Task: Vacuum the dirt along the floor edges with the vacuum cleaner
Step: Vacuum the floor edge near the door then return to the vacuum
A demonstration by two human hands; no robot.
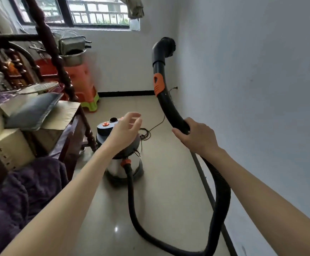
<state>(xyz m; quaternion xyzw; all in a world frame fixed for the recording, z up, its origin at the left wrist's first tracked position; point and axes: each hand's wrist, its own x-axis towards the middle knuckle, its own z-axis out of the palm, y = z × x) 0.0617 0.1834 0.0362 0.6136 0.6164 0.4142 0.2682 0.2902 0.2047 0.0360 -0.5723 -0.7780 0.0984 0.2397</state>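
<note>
- Beside right wall: right hand (196,136) grasps wand (164,93), nozzle (166,47) raised off floor (169,163).
- Left hand (126,129) released, fingers loose above vacuum cleaner (121,150).
- Edge vacuuming apparently not begun.

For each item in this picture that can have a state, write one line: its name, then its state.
Left hand: open, above the vacuum canister, holding nothing.
Right hand: gripping the wand.
Wand: raised, nozzle off the floor.
Hose: plugged into canister, looped.
Canister: upright on floor.
</note>
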